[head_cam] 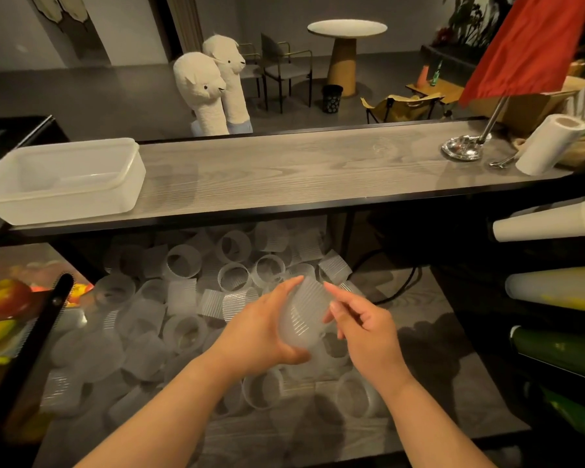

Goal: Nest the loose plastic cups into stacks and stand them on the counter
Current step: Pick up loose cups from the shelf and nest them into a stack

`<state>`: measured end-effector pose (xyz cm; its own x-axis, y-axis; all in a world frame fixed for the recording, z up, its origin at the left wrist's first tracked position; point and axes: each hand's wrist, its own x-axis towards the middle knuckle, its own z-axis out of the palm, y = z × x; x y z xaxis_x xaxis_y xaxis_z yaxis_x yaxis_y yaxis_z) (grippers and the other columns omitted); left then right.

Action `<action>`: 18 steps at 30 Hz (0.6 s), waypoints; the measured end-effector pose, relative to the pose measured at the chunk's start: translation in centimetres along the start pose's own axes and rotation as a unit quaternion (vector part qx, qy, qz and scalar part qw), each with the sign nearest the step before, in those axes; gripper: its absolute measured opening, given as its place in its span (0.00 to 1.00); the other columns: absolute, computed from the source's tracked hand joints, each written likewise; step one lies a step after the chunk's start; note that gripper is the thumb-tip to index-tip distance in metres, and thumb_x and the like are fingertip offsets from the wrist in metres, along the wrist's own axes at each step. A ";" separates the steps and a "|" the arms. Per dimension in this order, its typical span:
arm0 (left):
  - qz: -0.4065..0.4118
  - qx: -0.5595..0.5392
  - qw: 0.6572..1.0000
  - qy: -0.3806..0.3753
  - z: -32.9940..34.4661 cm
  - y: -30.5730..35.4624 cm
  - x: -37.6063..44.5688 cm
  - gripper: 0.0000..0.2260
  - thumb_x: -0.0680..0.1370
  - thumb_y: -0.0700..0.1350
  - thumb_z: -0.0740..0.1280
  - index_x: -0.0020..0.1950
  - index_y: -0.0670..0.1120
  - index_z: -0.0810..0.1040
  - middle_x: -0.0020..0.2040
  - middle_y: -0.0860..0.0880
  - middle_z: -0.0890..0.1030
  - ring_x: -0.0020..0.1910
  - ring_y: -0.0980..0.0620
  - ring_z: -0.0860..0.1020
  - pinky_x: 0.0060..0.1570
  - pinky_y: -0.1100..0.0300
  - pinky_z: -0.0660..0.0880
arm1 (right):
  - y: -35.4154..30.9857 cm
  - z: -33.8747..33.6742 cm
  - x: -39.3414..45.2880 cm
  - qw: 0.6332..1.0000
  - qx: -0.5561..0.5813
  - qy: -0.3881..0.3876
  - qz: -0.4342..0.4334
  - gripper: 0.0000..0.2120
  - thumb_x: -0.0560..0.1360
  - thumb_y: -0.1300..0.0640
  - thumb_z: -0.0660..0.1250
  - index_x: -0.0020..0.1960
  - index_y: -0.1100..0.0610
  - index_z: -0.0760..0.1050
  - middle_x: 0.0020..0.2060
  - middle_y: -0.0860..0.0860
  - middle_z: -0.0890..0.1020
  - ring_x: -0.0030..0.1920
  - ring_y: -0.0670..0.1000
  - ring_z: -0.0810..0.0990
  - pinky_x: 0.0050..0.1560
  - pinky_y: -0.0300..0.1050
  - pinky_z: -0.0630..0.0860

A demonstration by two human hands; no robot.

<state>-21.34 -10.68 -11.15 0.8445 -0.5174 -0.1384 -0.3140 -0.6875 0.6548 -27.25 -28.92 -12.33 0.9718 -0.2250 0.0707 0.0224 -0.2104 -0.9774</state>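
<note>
Head view: the left hand (260, 336) grips a frosted, ribbed plastic cup (303, 315), its fingers curled round the far side and the thumb under the lower edge. The cup is held tilted above the lower shelf (419, 332), and whether it is one cup or a short nest of several cannot be told. The right hand (365, 332) is just beside the cup with its fingers loosely extended; the fingertips (331, 292) touch or nearly touch the ribbed wall and hold nothing.

Location of remaining stock: a large heap of loose cups (190, 298) lies on the lower shelf, mostly on their sides. The table (301, 170) above carries no stack yet; a translucent tub (65, 180) stands at its left end and a paper towel roll (547, 143) lies at its right.

Handling assessment:
- Weight: judged very light; a single hand suffices.
- Stiffness: thin walls probably flex under pressure. Squeezing the rim out of round may prevent nesting.
- Surface: vertical ribs should offer fair grip despite the smooth plastic.
- Fragility: unlikely to shatter, but may crease or crack if crushed.

Recommended hold: grasp round the ribbed mid-wall with light pressure, leaving the open rim free to receive the next cup. Tall stacks are likely to topple; set them down base first.
</note>
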 end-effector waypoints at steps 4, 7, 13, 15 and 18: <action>-0.001 -0.021 1.000 0.006 0.1 0.3 -0.1 0.50 0.61 0.59 0.79 0.73 0.71 0.51 0.64 0.61 0.73 0.55 0.57 0.77 0.56 0.55 0.78 | -0.3 0.0 0.2 1.000 -0.014 -0.010 -0.003 0.17 0.80 0.59 0.63 0.60 0.37 0.73 0.38 0.44 0.83 0.32 0.42 0.75 0.39 0.36 0.76; -0.008 -0.037 0.999 0.010 0.3 0.6 0.1 0.50 0.61 0.57 0.79 0.72 0.73 0.50 0.61 0.61 0.74 0.52 0.58 0.78 0.53 0.54 0.79 | -0.7 0.4 -0.4 0.997 -0.030 -0.069 0.003 0.17 0.80 0.59 0.64 0.59 0.37 0.74 0.36 0.34 0.81 0.38 0.36 0.78 0.43 0.32 0.75; -0.023 -0.016 1.000 0.007 0.7 0.1 0.0 0.45 0.62 0.55 0.79 0.70 0.72 0.57 0.58 0.61 0.75 0.51 0.59 0.76 0.52 0.60 0.77 | 0.1 -1.9 0.1 0.994 0.017 -0.079 0.074 0.14 0.81 0.56 0.61 0.62 0.43 0.78 0.46 0.37 0.83 0.36 0.37 0.77 0.46 0.33 0.74; -0.038 -0.017 0.999 0.004 0.8 -0.3 -0.2 0.43 0.62 0.54 0.79 0.70 0.71 0.59 0.55 0.60 0.75 0.49 0.58 0.76 0.50 0.58 0.78 | 3.4 -3.6 0.7 0.984 -0.107 0.049 0.132 0.13 0.80 0.51 0.63 0.64 0.46 0.77 0.54 0.45 0.83 0.44 0.42 0.79 0.46 0.41 0.76; -0.054 -0.007 0.998 -0.013 1.1 -1.0 -0.4 0.43 0.62 0.54 0.79 0.69 0.70 0.59 0.57 0.59 0.74 0.51 0.57 0.76 0.52 0.55 0.79 | 9.2 -5.2 0.6 0.861 -0.408 -0.029 0.304 0.18 0.78 0.50 0.64 0.66 0.52 0.74 0.60 0.55 0.78 0.58 0.54 0.78 0.50 0.46 0.75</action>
<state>-21.85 -10.39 -12.59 0.8611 -0.4543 -0.2284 -0.2157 -0.7331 0.6450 -27.64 -35.97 -20.25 0.7567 -0.4866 -0.4366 -0.6431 -0.6740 -0.3635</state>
